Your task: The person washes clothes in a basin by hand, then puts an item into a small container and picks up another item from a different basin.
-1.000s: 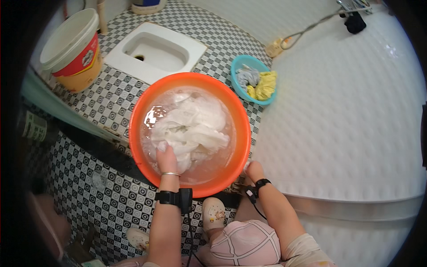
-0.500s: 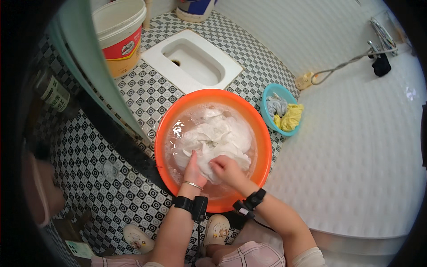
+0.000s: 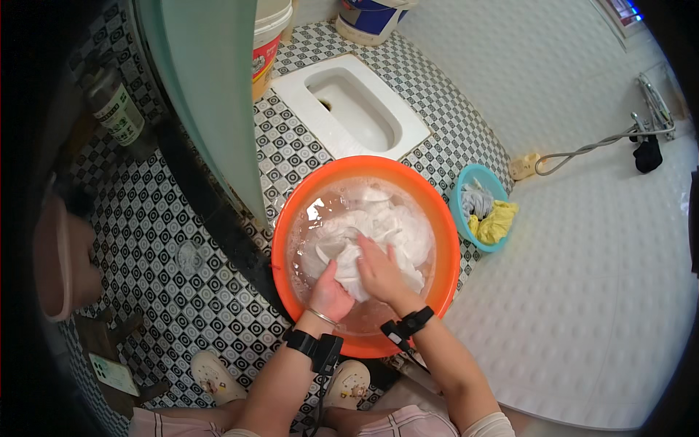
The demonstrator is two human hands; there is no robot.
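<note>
A wide orange basin (image 3: 285,291) holds sudsy water and a soaked, bunched white cloth (image 3: 397,229). At the near side of the cloth, my left hand (image 3: 331,297) grips its edge, thumb up, with the fingers partly hidden by the fabric. My right hand (image 3: 378,271) lies against the cloth just right of it, fingers stretched out and thumb apart. Which garment the white cloth is, I cannot tell.
A small turquoise basin (image 3: 460,211) with grey and yellow cloths stands right of the orange one. Beyond lies a white squat toilet (image 3: 357,109). A glass panel (image 3: 211,95) rises at left, with a bucket (image 3: 269,54) behind it. A shower hose (image 3: 586,151) hangs at right.
My right hand has gone from a closed grip on the cloth to stretched fingers laid on it. My left hand stays at the cloth's near edge. The whole view has shifted slightly.
</note>
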